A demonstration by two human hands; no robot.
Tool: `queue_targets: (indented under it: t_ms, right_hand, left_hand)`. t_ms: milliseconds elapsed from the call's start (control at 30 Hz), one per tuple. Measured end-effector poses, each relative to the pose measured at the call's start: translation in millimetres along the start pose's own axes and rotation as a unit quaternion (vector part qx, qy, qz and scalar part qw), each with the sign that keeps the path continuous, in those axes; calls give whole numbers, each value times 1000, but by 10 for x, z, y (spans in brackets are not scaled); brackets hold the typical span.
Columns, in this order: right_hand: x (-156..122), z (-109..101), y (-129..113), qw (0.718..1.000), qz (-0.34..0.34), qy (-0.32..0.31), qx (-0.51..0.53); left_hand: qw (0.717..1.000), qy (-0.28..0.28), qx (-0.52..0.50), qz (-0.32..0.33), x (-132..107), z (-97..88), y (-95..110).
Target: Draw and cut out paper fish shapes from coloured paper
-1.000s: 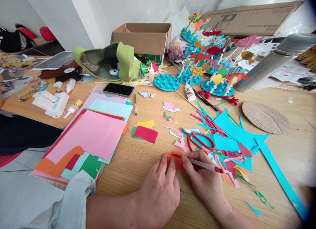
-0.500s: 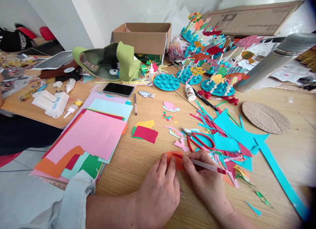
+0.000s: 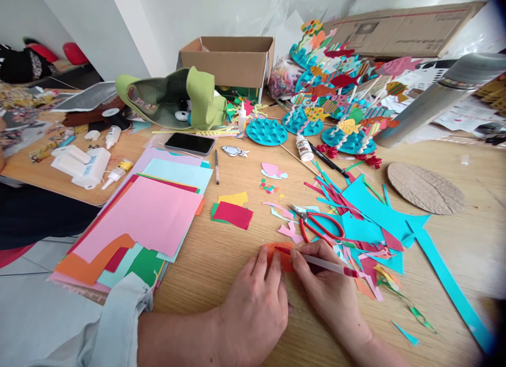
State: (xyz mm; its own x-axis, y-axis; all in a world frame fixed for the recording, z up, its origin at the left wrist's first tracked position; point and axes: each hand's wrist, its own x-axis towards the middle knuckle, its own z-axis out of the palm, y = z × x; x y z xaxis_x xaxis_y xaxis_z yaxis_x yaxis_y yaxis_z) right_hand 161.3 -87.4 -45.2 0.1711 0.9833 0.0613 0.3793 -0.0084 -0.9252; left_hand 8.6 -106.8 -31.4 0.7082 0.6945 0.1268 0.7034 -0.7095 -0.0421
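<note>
Barely moved: right hand grips pen over orange paper, left hand flat, pinning it; scissors beyond.

Table showing matt pale wood grain, orange paper piece lying smooth and matt, pen appearing to be clear plastic, scissors showing red plastic handles and metal blades, phone gleaming glossy black, cardboard disc showing rough corrugation, bag sagging in soft green cloth.
</note>
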Motion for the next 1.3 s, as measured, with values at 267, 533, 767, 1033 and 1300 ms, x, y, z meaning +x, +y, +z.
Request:
queue_targets:
  t_ms: [267, 533, 767, 1033, 1300]
  right_hand:
    - [9, -2, 1, 1000, 15, 11, -1]
    - [6, -3, -4, 1000, 9, 21, 0]
    - [14, -4, -9, 1000, 7, 27, -4]
    - [15, -3, -10, 1000, 12, 20, -4]
    - [11, -10, -7, 1000, -8, 28, -4]
  left_hand:
    - [1000, -7, 4, 1, -1, 6, 4]
    - [1000, -7, 6, 5, -13, 3, 9]
    - [1000, -5, -2, 0, 7, -7, 1]
    - [1000, -7, -2, 2, 4, -18, -3]
    - [1000, 11, 0, 0, 8, 2, -5]
